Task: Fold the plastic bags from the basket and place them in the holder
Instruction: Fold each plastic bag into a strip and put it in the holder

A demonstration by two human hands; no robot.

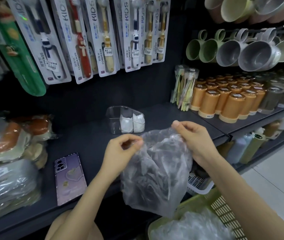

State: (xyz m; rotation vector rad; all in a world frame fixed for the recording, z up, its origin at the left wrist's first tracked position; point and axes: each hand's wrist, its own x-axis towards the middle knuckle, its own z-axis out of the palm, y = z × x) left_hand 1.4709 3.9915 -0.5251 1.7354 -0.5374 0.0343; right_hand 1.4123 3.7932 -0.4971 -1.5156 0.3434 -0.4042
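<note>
Both hands, L & R, pinch top edge of clear, crinkly plastic bag.

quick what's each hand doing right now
Left hand: pinching the plastic bag's top edge.
Right hand: pinching the same bag's top edge.

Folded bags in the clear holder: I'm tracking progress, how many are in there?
2. One folded white plastic bag stands in the middle of the clear plastic holder; another folded white plastic bag fills its right end. More may hide behind them.
</note>
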